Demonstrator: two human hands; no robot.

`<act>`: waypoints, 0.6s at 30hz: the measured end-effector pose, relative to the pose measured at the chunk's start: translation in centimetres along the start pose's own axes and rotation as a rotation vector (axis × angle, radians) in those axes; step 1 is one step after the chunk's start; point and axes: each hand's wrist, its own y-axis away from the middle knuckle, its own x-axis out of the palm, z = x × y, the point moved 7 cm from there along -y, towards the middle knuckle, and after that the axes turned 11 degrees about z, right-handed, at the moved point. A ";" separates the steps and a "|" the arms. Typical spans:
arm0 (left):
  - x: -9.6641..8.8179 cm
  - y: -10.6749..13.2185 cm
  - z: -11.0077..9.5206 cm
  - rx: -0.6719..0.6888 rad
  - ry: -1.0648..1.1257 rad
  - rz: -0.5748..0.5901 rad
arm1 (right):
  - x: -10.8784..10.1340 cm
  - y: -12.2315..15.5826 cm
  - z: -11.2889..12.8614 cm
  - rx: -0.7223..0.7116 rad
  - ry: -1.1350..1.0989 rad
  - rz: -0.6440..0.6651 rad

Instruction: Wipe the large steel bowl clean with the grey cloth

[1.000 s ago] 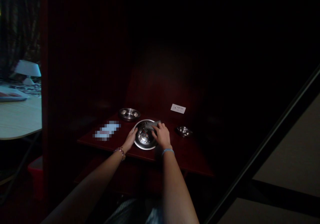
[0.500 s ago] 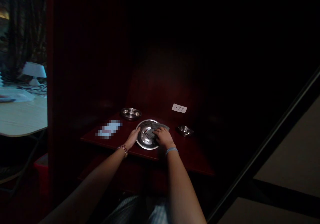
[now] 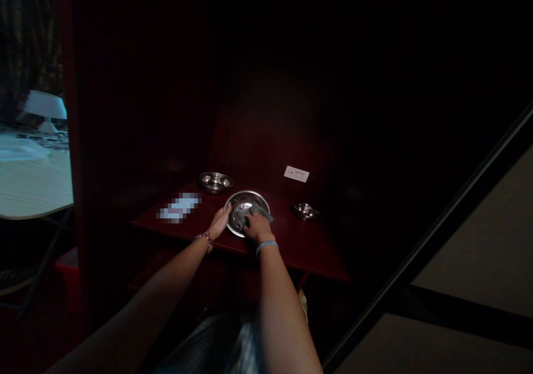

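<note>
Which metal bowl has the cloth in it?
The middle bowl, the widest: the left hand holds its rim, the right hand the grey cloth inside. Neither hand touches the left bowl or right bowl.

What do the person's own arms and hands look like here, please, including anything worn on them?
The left arm and right arm show no sleeves. Neither the left hand nor the right hand is gloved. The left wrist wears a beaded-looking bracelet; the right, a slim light-blue band.
</note>
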 end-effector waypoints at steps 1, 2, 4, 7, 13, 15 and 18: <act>0.0 0.0 0.0 0.010 0.012 0.000 | 0.0 0.0 0.3 0.006 -0.001 0.006; 0.0 0.0 0.0 0.018 0.024 -0.004 | 0.0 0.0 0.6 0.010 -0.003 0.011; 0.0 0.0 0.0 0.018 0.049 -0.014 | 0.2 0.1 1.3 0.012 -0.012 0.040; 0.0 0.2 -0.1 0.018 0.054 -0.032 | 0.5 0.3 2.3 -0.013 -0.023 0.116; 0.0 0.8 -0.7 0.040 0.097 -0.062 | 0.4 1.1 3.0 -0.102 -0.057 0.184; 0.0 0.8 -0.9 0.053 0.123 -0.059 | 0.3 1.3 2.9 -0.103 -0.066 0.183; 0.1 0.7 -0.9 0.067 0.168 -0.021 | 0.2 1.3 2.7 -0.113 -0.072 0.161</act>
